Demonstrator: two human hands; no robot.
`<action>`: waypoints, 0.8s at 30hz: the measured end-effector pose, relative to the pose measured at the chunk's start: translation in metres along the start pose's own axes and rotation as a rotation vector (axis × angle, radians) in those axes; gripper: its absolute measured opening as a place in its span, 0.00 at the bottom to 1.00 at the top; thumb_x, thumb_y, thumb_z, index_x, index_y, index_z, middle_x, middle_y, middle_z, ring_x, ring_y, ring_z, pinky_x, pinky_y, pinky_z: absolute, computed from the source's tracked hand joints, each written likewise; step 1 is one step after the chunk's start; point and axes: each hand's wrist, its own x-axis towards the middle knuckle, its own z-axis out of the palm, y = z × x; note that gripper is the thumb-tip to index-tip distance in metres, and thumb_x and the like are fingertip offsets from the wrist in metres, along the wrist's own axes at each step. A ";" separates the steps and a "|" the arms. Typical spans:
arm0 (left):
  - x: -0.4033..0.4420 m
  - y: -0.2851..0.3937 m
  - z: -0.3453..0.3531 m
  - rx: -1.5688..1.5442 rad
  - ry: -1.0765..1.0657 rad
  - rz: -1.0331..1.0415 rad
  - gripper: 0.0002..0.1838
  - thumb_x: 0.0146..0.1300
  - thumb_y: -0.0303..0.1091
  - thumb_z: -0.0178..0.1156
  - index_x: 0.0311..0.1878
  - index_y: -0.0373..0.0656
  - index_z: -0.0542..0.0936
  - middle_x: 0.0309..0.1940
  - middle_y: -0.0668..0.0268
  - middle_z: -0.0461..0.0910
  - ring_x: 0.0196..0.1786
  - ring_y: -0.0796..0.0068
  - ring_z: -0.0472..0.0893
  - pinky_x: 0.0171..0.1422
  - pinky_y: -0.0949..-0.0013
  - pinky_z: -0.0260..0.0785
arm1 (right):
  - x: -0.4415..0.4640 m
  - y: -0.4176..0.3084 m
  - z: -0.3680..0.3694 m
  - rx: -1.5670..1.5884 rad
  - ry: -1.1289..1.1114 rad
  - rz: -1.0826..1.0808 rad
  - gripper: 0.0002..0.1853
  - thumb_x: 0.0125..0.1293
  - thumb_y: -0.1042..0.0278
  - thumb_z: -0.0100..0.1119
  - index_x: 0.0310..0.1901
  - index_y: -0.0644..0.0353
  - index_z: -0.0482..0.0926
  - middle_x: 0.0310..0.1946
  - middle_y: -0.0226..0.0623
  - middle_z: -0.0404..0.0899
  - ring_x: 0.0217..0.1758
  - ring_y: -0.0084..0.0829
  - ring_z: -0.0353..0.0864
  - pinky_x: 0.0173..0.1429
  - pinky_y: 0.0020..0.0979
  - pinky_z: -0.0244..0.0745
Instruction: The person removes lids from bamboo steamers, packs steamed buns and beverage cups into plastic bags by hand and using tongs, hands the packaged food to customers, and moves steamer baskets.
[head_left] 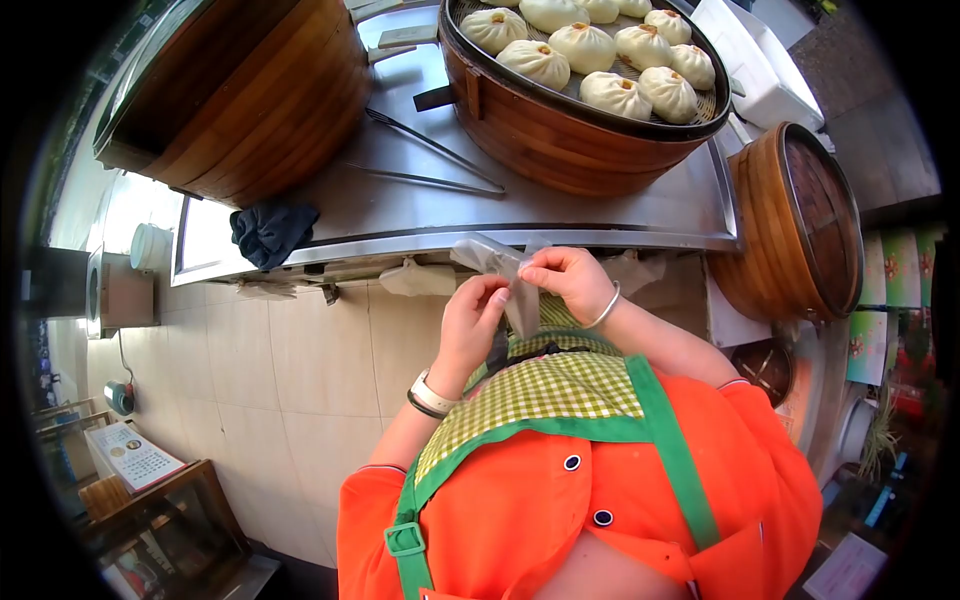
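Observation:
Between my hands, in front of the counter edge, is a thin translucent plastic bag [488, 256]. My left hand [474, 318] pinches one side of it between thumb and fingers. On the other side my right hand [568, 278] grips it near its upper part, fingertips pressed together. Beyond the hands stands a round wooden steamer [590, 150] holding several pleated steamed buns [583, 47]. A pair of metal tongs [440, 180] lies on the steel counter [400, 222], left of that steamer.
A tall wooden steamer stack [260, 100] rises at the left, with a dark cloth [272, 234] near it at the counter's edge. Another lidded steamer [790, 225] stands at the right. A white foam box [765, 70] is behind. A calendar [133, 455] lies lower left.

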 end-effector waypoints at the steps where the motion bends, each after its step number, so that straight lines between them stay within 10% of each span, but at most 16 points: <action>1: 0.000 0.001 0.001 -0.001 -0.007 -0.001 0.08 0.63 0.27 0.52 0.43 0.34 0.75 0.36 0.66 0.76 0.39 0.80 0.75 0.46 0.76 0.68 | -0.001 0.002 -0.002 0.120 -0.009 0.045 0.09 0.61 0.66 0.58 0.31 0.64 0.78 0.30 0.28 0.76 0.33 0.18 0.71 0.40 0.21 0.66; 5: 0.002 0.007 0.003 0.085 -0.022 0.066 0.08 0.62 0.27 0.53 0.43 0.35 0.75 0.37 0.67 0.76 0.39 0.80 0.75 0.46 0.77 0.67 | -0.002 0.005 -0.003 0.357 0.038 0.154 0.10 0.58 0.64 0.60 0.32 0.64 0.79 0.27 0.28 0.76 0.31 0.18 0.72 0.40 0.22 0.68; 7: 0.002 0.009 0.005 0.080 -0.031 0.069 0.09 0.62 0.27 0.53 0.43 0.35 0.75 0.37 0.67 0.76 0.39 0.80 0.75 0.46 0.77 0.67 | -0.007 -0.007 0.001 -0.318 0.156 -0.195 0.09 0.57 0.67 0.61 0.28 0.66 0.78 0.28 0.32 0.76 0.31 0.21 0.72 0.40 0.23 0.68; 13: -0.001 0.014 0.015 0.044 0.060 0.175 0.10 0.60 0.29 0.55 0.43 0.36 0.76 0.33 0.64 0.76 0.36 0.74 0.75 0.42 0.74 0.68 | -0.009 -0.013 0.006 -0.308 0.063 -0.105 0.09 0.52 0.69 0.64 0.24 0.65 0.76 0.26 0.33 0.73 0.31 0.25 0.72 0.38 0.25 0.69; 17: 0.000 0.002 0.013 -0.377 0.010 -0.205 0.07 0.61 0.31 0.56 0.37 0.36 0.76 0.30 0.68 0.76 0.33 0.80 0.74 0.41 0.77 0.68 | -0.011 -0.013 0.015 -0.628 0.090 -0.350 0.12 0.47 0.69 0.65 0.20 0.64 0.70 0.22 0.33 0.70 0.28 0.27 0.70 0.34 0.27 0.67; 24: 0.006 0.020 0.019 -0.947 0.084 -0.161 0.07 0.65 0.32 0.51 0.36 0.38 0.73 0.30 0.67 0.76 0.34 0.80 0.74 0.42 0.75 0.67 | -0.021 -0.025 -0.005 -0.155 0.181 -0.118 0.14 0.51 0.68 0.66 0.20 0.59 0.69 0.17 0.22 0.68 0.22 0.14 0.62 0.27 0.20 0.61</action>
